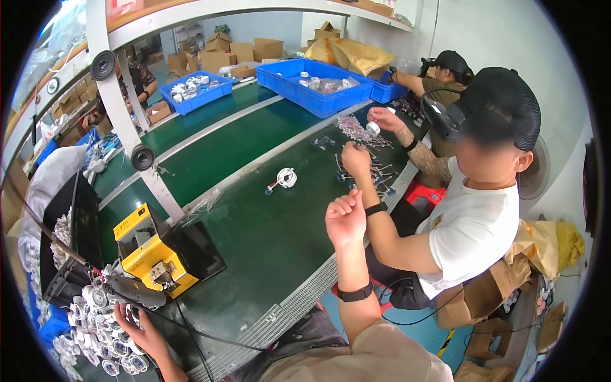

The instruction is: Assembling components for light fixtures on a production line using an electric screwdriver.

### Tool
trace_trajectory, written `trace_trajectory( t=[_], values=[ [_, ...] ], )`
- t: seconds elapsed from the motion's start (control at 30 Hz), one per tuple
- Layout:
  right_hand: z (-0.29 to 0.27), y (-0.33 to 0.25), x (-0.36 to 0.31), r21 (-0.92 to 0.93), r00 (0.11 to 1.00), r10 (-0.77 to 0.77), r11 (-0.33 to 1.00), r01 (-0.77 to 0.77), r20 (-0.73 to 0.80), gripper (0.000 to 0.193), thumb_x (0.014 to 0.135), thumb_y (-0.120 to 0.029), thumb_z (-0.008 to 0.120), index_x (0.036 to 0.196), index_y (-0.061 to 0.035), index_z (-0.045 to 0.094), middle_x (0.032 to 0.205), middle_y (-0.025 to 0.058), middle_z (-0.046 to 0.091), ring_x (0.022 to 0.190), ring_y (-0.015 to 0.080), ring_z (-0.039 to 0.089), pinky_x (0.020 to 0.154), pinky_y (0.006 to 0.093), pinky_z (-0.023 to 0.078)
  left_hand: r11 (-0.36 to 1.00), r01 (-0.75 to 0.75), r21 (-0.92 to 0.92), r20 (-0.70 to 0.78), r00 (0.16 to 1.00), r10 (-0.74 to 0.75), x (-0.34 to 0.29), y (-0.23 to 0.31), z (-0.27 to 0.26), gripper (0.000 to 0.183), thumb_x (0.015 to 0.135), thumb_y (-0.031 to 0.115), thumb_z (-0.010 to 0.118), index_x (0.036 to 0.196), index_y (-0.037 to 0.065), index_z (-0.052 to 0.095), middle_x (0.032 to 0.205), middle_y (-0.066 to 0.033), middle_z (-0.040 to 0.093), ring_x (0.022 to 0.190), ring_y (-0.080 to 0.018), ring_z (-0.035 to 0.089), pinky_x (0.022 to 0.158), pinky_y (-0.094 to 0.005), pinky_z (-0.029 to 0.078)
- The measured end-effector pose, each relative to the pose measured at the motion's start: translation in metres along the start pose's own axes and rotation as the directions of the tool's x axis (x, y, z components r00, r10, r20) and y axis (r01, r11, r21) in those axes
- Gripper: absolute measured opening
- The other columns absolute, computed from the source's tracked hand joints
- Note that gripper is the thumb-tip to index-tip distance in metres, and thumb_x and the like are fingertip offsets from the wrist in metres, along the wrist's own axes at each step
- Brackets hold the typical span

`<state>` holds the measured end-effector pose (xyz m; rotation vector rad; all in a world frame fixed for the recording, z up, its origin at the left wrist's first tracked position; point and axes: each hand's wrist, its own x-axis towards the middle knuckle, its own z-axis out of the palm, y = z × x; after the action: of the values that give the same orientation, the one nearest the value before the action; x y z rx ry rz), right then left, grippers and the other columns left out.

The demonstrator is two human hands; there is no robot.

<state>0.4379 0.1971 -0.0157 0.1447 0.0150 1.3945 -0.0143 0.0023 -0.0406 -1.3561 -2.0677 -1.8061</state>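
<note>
Toward the left end of the green worktop (254, 254), a heap of white round plastic housings (119, 348) lies near a yellow-cased machine (153, 258). The left hand (141, 334) has its fingers spread at the heap's near side; whether they touch a housing is unclear. The right hand (346, 219) is raised by the worktop's near edge, fingers loosely curled, and whether anything sits inside the curl cannot be made out. Each housing looks light and stiff, probably smooth enough to slip, and a tug on one could roll its loosely piled neighbours. Thumb and fingers across the outer rim seem the surest hold. Farther out lies a white ring-shaped piece (287, 178) whose thin wire lead (275, 185) looks too fragile to lift by.
</note>
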Motion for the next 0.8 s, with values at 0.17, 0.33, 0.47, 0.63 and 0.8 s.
trace_trajectory(
  t=[0.17,0.33,0.47,0.63,0.8],
  values=[
    [-0.010,0.023,0.033,-0.106,0.990,0.107,0.988,-0.117,-0.093,0.033,0.096,-0.040,0.051,0.077,-0.0130,0.052,0.061,-0.0061,0.038,0.052,0.0071,0.034,0.048,0.0213,0.031,0.990,0.090,-0.108,0.005,0.996,-0.090,-0.003,0.006,0.000,0.050,0.090,0.004,0.052,0.138,-0.001,0.036,0.138,-0.0150,0.041,0.122,-0.0262,0.043,0.105,-0.0370,0.033],
    [-0.019,0.073,0.080,-0.983,0.980,-0.074,-0.041,0.180,0.182,0.031,0.091,-0.034,0.061,0.106,-0.0072,0.054,0.085,0.0051,0.059,0.069,0.0150,0.056,0.064,0.0256,0.048,0.963,0.051,-0.266,0.081,0.996,-0.031,-0.007,0.004,0.006,0.051,0.092,0.000,0.049,0.141,0.003,0.032,0.123,-0.0125,0.048,0.109,-0.0170,0.050,0.093,-0.0299,0.041],
    [-0.061,0.075,0.124,-0.472,0.860,0.020,-0.829,0.299,0.510,0.075,0.072,-0.039,0.077,0.130,-0.0054,0.043,0.114,0.0218,0.054,0.101,0.0358,0.058,0.089,0.0426,0.049,0.938,0.174,-0.300,0.131,0.981,-0.141,-0.010,0.022,0.010,0.044,0.093,0.002,0.052,0.135,0.004,0.040,0.096,-0.0057,0.057,0.078,-0.0093,0.055,0.071,-0.0219,0.045],
    [-0.067,0.089,0.116,-0.495,0.964,0.136,-0.837,0.234,0.227,0.051,0.068,-0.026,0.076,0.113,-0.0130,0.056,0.117,0.0166,0.054,0.106,0.0391,0.054,0.091,0.0464,0.047,0.945,0.184,-0.270,0.212,0.969,-0.128,-0.019,0.015,0.002,0.020,0.092,0.004,0.053,0.111,-0.001,0.056,0.083,-0.0041,0.058,0.071,-0.0099,0.055,0.064,-0.0218,0.046],
    [-0.052,0.104,0.075,-0.672,0.870,0.463,-0.592,0.445,0.169,0.034,0.071,-0.019,0.075,0.103,-0.0117,0.066,0.106,0.0139,0.061,0.102,0.0322,0.059,0.088,0.0399,0.048,0.972,0.120,-0.200,0.641,0.767,0.038,-0.027,0.034,0.010,0.009,0.090,0.004,0.058,0.095,-0.003,0.060,0.082,-0.0068,0.064,0.070,-0.0118,0.060,0.062,-0.0236,0.048]
  ],
)
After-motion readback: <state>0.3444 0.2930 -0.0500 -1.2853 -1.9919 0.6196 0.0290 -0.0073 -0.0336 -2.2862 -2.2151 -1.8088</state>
